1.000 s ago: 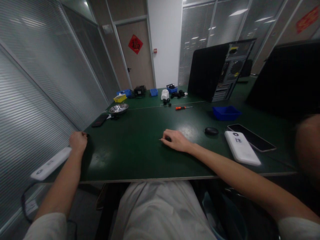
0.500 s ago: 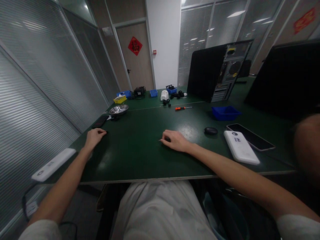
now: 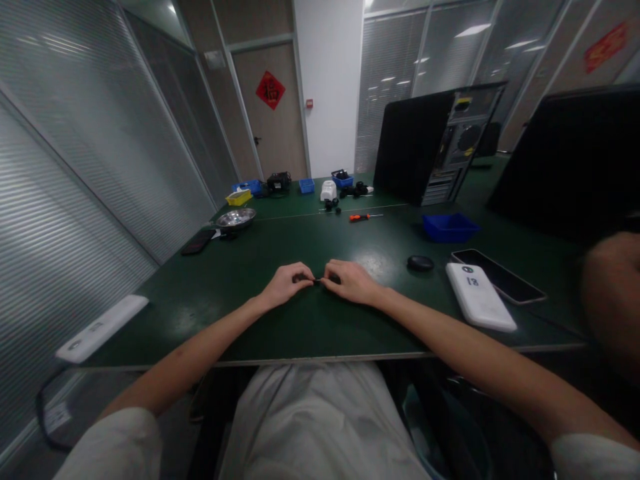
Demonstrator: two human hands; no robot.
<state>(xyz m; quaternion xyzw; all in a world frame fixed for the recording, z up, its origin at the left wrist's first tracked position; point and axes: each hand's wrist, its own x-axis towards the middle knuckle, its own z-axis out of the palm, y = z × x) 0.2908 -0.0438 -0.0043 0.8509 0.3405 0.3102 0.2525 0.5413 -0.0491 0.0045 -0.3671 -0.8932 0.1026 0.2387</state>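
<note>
Over the near middle of the green table (image 3: 210,320), my left hand (image 3: 287,283) and my right hand (image 3: 350,280) meet, fingertips almost touching. Each is closed in a pinch. Between the fingertips shows a small dark piece (image 3: 317,280), held by my left hand and too small to name. A thin light tip of something small pokes from my right fingers; the rest of it is hidden in the hand. Beyond the hands lies an orange-handled screwdriver (image 3: 360,218). A black computer mouse (image 3: 420,263) rests right of my right hand.
A white power bank (image 3: 480,297) overlaps a phone (image 3: 525,287) at right; another white device (image 3: 103,330) lies at left. A blue tray (image 3: 450,228), a metal bowl (image 3: 237,219) and a computer case (image 3: 415,150) stand farther back. Another person's arm (image 3: 613,293) is at the right edge.
My left hand has moved right from the table's left side, carrying the small dark piece to my right hand's fingertips. The right hand has stayed in place.
</note>
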